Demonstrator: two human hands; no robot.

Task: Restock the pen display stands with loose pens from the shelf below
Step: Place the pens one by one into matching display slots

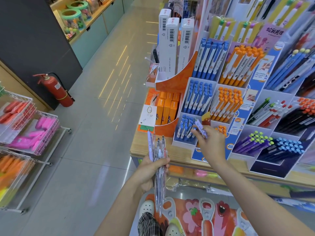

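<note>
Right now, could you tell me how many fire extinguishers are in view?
1: the red fire extinguisher stands on the floor at the left, against the dark wall panel. Others could be hidden behind the shelving.

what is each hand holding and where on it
Left hand grips a bundle of clear pens around mid-barrel; right hand pinches a lilac pen in its fingers.

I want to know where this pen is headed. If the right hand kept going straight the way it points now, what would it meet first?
Probably the blue-capped pens in the stand's lowest left compartment: the right hand holds a lilac pen just beside them. Depth is unclear.
</note>
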